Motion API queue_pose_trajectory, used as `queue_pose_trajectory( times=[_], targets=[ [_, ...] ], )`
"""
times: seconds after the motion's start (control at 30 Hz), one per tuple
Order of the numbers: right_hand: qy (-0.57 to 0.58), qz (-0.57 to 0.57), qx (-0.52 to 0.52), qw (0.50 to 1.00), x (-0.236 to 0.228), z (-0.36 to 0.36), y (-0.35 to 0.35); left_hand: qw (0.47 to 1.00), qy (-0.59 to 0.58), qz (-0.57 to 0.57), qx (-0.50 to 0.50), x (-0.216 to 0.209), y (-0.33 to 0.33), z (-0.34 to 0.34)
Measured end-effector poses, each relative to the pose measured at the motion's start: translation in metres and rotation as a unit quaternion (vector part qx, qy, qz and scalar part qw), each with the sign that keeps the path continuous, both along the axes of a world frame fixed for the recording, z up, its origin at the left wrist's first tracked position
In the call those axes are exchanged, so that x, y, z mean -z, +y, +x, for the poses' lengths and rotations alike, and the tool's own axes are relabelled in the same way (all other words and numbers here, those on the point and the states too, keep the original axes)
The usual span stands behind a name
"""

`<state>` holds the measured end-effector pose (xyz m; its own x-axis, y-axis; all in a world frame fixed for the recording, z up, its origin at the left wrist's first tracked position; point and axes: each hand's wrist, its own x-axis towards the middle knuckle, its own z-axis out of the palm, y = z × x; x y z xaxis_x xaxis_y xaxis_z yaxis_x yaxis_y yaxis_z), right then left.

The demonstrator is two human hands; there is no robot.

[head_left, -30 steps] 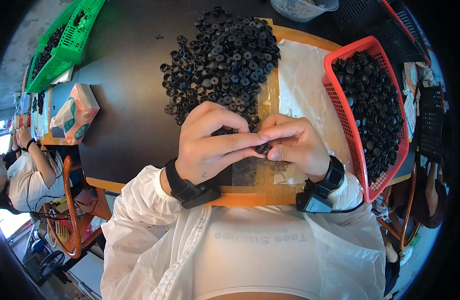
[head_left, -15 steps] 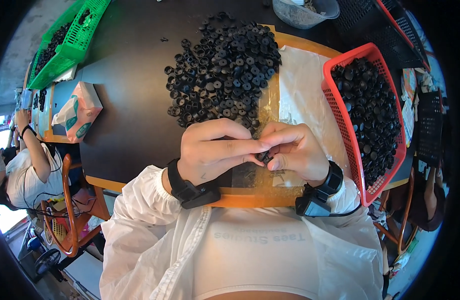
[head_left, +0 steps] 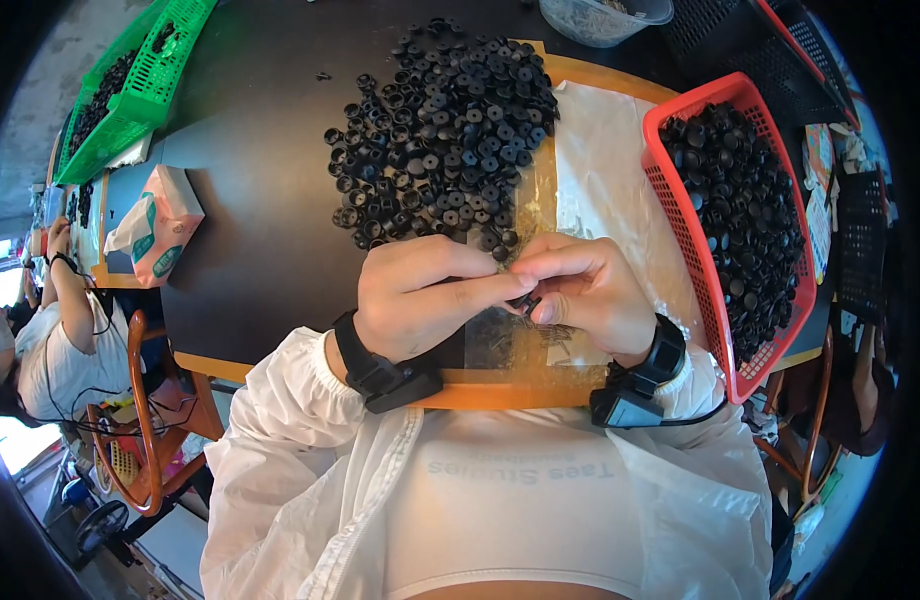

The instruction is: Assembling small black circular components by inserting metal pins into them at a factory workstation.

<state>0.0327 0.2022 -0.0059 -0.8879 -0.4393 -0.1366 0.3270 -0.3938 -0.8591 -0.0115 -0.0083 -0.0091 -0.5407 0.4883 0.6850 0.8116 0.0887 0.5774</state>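
Note:
A small black plastic part (head_left: 523,303) is pinched between the fingertips of both hands, just above the table's near edge. My left hand (head_left: 420,300) is closed, its thumb and forefinger meeting the right fingertips at the part. Closed too, my right hand (head_left: 600,295) grips the part between thumb and bent fingers. Fingers hide most of the piece, so its exact shape cannot be made out. Right beyond my hands spreads a heap of round black plastic caps (head_left: 460,130), several with a hole in the middle. Small thin pieces (head_left: 490,335) lie under the hands on clear film.
On the right stands a red basket (head_left: 680,215) full of black caps. A white sheet (head_left: 605,150) lies beside it. A tissue pack (head_left: 170,225), a green basket (head_left: 145,105) and a clear tub (head_left: 605,25) surround the dark table (head_left: 250,150). A co-worker (head_left: 65,340) sits at left.
The fingertips have shifted slightly around the black part, covering more of it. The whole view has moved a little. Caps and baskets stay in place.

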Motion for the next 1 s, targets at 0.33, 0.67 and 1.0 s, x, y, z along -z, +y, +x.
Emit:
queue_pose_trajectory(
  times=[0.33,0.67,1.0],
  targets=[
    [0.02,0.093,0.038,0.995,-0.008,0.003,-0.002,0.992,0.09,-0.077,0.046,-0.011,-0.005,-0.003],
    [0.347,0.4,0.136,0.838,-0.05,-0.008,0.007,0.994,0.067,0.005,-0.081,-0.008,0.01,0.002],
    [0.458,0.638,0.269,0.558,-0.049,-0.018,0.03,0.985,0.053,-0.153,0.06,-0.006,-0.01,-0.009]
  ],
)
